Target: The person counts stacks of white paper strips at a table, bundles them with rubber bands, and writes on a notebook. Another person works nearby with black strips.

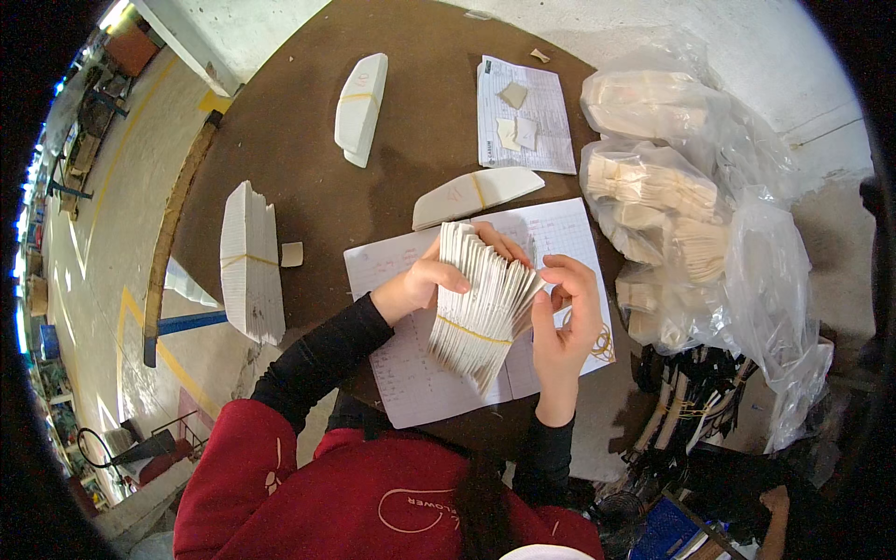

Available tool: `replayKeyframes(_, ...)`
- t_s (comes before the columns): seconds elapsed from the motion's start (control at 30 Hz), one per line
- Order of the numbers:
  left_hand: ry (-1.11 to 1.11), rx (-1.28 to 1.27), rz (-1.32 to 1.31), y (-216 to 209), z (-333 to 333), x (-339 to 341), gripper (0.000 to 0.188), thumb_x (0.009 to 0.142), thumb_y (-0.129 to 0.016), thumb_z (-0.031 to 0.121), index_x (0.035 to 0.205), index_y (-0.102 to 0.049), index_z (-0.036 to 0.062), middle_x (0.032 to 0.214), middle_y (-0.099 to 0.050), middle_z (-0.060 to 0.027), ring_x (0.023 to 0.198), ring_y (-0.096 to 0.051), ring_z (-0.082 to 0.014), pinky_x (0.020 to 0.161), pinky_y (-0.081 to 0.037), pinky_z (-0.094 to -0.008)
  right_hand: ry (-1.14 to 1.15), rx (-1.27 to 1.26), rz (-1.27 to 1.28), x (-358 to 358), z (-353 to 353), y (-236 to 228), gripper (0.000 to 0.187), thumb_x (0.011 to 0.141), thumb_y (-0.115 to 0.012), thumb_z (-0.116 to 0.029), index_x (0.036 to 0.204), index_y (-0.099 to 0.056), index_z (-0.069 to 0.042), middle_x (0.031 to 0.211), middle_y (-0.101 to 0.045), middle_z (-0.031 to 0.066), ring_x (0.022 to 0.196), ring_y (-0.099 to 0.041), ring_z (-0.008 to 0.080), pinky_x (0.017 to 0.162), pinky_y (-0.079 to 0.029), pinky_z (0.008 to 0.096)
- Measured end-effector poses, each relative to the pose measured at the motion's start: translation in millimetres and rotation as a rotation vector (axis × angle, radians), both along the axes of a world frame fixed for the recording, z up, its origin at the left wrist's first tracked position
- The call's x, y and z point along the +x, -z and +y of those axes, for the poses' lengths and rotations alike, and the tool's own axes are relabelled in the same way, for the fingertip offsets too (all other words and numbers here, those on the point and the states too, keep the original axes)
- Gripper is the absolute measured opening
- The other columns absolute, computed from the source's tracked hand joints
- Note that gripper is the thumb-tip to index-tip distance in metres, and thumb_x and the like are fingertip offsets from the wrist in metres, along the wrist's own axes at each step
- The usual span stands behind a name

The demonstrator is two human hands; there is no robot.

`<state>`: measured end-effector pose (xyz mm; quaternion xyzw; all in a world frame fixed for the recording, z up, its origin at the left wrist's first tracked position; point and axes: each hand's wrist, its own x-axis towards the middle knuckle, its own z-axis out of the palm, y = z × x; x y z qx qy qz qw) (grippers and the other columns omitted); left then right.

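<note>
A thick bundle of thin white card pieces (pixel 471 317), with a yellow rubber band round its lower part, is fanned out at its upper end. My left hand (pixel 434 275) grips it from the left, thumb across the front and fingers behind. At the bundle's right edge is my right hand (pixel 567 322), its thumb and curled fingertips closed on the outermost pieces. An open notebook (pixel 401 373) with handwritten columns lies beneath both hands. Several loose rubber bands (pixel 602 343) rest on its right page, beside my right wrist.
Banded white bundles lie on the brown table (pixel 280 121): one left (pixel 250 266), one far (pixel 360 110), one beyond the notebook (pixel 478 196). A printed sheet (pixel 527 103) bears scraps. Clear plastic bags (pixel 653 187) of beige pieces crowd the right; dark strips (pixel 691 401) hang below them.
</note>
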<state>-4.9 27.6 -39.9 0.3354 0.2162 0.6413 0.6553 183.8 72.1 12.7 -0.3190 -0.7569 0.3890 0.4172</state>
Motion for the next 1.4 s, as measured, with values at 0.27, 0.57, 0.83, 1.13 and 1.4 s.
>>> replayKeyframes(0.27, 0.000, 0.009, 0.010, -3.2, -0.3, 0.0, 0.056, 0.053, -0.069, 0.021, 0.104, -0.061, -0.0017, 0.117, -0.062, -0.0233, 0.113, -0.059, -0.0326, 0.101, -0.045, -0.0421, 0.013, 0.026, 0.020, -2.5, -0.3, 0.9, 0.028, 0.078, -0.074, -0.006, 0.101, -0.058, -0.007, 0.110, -0.063, 0.0118, 0.074, -0.050, 0.0153, 0.063, -0.040, 0.0266)
replayKeyframes(0.57, -0.007, -0.006, 0.032, -0.5, 0.7, 1.5, 0.061, 0.050, -0.068, 0.022, 0.105, -0.059, -0.0045, 0.118, -0.060, -0.0253, 0.110, -0.060, -0.0331, 0.101, -0.045, -0.0423, 0.057, -0.021, 0.019, -5.1, -4.5, -3.9, 0.022, 0.080, -0.066, -0.002, 0.101, -0.060, -0.006, 0.110, -0.063, 0.0125, 0.080, -0.053, 0.0187, 0.068, -0.043, 0.0294)
replayKeyframes(0.83, -0.008, -0.007, 0.035, -0.7, -0.8, 1.4, 0.059, 0.052, -0.069, 0.022, 0.105, -0.061, -0.0036, 0.119, -0.061, -0.0247, 0.111, -0.060, -0.0317, 0.100, -0.046, -0.0412, 0.019, 0.055, -0.111, -1.3, -1.7, -3.2, 0.019, 0.079, -0.068, -0.006, 0.097, -0.060, -0.006, 0.107, -0.064, 0.0146, 0.091, -0.057, 0.0275, 0.079, -0.043, 0.0350)
replayKeyframes(1.13, -0.020, -0.050, 0.085, -3.0, -2.8, 0.7, 0.062, 0.052, -0.068, 0.024, 0.107, -0.058, -0.0040, 0.121, -0.059, -0.0252, 0.113, -0.060, -0.0333, 0.101, -0.046, -0.0430, 0.074, -0.081, -0.001, -5.4, -6.8, -1.9, 0.018, 0.080, -0.065, -0.005, 0.097, -0.058, -0.006, 0.110, -0.063, 0.0148, 0.093, -0.057, 0.0277, 0.079, -0.042, 0.0370)
replayKeyframes(1.4, -0.044, 0.022, 0.017, 0.7, 0.8, 4.7, 0.055, 0.055, -0.069, 0.023, 0.103, -0.064, -0.0019, 0.117, -0.061, -0.0208, 0.109, -0.060, -0.0281, 0.094, -0.049, -0.0390, -0.006, 0.037, -0.109, -1.2, -1.0, -1.6, 0.016, 0.083, -0.066, -0.008, 0.096, -0.058, -0.006, 0.108, -0.063, 0.0138, 0.093, -0.058, 0.0268, 0.081, -0.037, 0.0357)
